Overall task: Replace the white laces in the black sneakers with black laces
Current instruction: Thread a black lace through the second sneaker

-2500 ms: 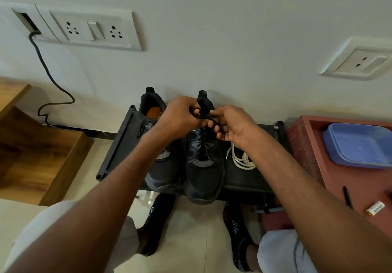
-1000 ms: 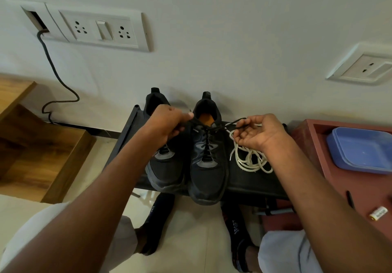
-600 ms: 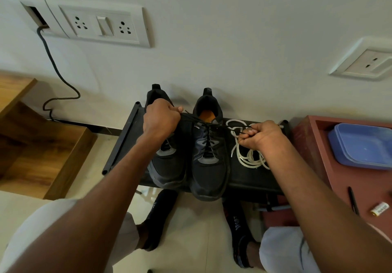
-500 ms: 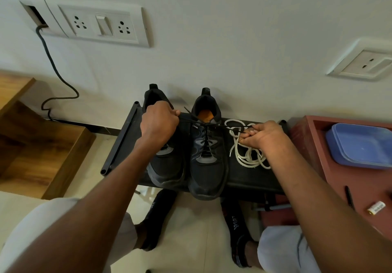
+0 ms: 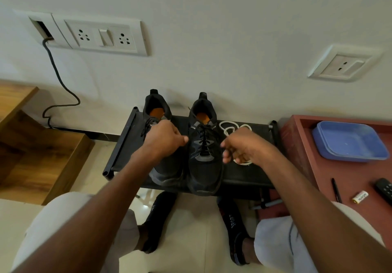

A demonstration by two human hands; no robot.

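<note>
1. The left hand [image 5: 164,140] hovers over the left sneaker [image 5: 161,145], fingers loosely curled with thumb and forefinger close together; whether anything is pinched there cannot be told.
2. The right hand [image 5: 241,145] hangs just right of the right sneaker [image 5: 203,145], fingers relaxed and slightly bent, holding nothing visible.
3. Between the two hands sits the right sneaker — its long axis runs from the wall toward the person, heel at the wall, toe overhanging the near edge of the black rack [image 5: 125,143].
4. It is black with grey panels and an orange insole, and black laces [image 5: 204,139] criss-cross its eyelets; one lace end sticks up beside the collar.
5. The left sneaker lies parallel, touching it, also threaded with dark laces — partly hidden by the left hand.
6. The white laces [image 5: 231,127] lie in a loose heap on the rack, right of the shoes, partly under the right hand.
7. Further right, a red tray [image 5: 305,145] holds a blue tub [image 5: 350,141].
</note>
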